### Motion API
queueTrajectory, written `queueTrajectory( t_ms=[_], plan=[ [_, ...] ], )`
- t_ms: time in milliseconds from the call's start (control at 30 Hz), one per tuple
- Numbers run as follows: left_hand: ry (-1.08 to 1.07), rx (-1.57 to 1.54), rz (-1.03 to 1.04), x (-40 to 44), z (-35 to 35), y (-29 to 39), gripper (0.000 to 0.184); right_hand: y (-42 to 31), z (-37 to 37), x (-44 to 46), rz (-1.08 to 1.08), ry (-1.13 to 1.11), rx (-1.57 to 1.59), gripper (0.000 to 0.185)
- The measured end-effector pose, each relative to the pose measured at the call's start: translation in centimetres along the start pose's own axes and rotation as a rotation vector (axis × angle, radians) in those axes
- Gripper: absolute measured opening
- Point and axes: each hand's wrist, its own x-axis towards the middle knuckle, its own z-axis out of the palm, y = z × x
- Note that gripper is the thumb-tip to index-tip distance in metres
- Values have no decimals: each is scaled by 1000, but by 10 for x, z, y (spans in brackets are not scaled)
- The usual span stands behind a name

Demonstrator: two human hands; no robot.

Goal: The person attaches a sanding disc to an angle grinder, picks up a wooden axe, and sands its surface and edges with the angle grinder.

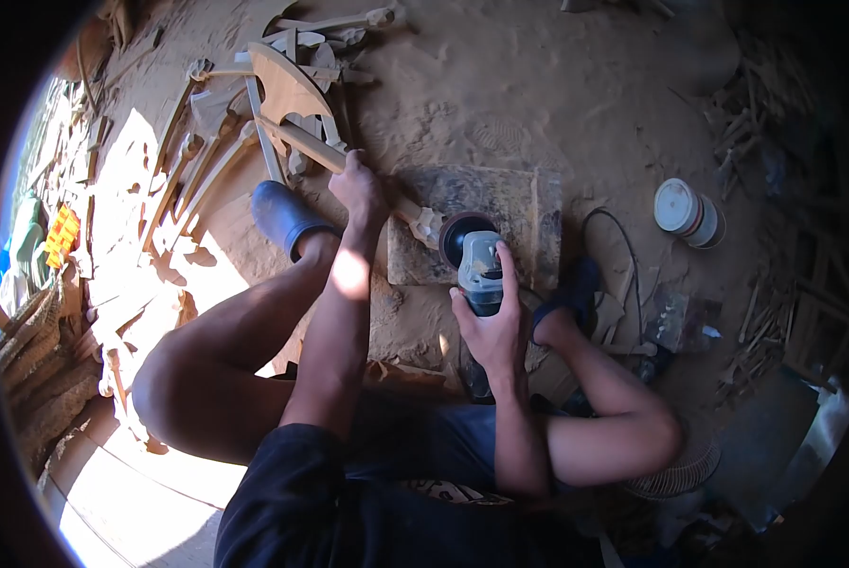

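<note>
My left hand is closed around the handle of a carved wooden axe. Its broad curved blade points up and away to the left. The knobbed lower end of the handle lies over a worn wooden board on the ground. In my right hand is an angle grinder, gripped by its body with the forefinger stretched along it. The grinder's round dark sanding disc is right beside the handle's knob; whether they touch I cannot tell.
Several carved wooden pieces lie at the upper left. A white lidded tub stands to the right. A dark cable curves over the dirt floor near my right foot. Wood scraps are heaped along the right edge.
</note>
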Motion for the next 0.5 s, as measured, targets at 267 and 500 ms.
queueTrajectory(
  t_ms=[267,500],
  plan=[
    [-46,18,-55,2,-2,2,16,10,3,-1,20,47,22,84],
    [-232,-171,-396,26,-33,-5,10,8,-24,-2,46,189,105,85]
  ],
)
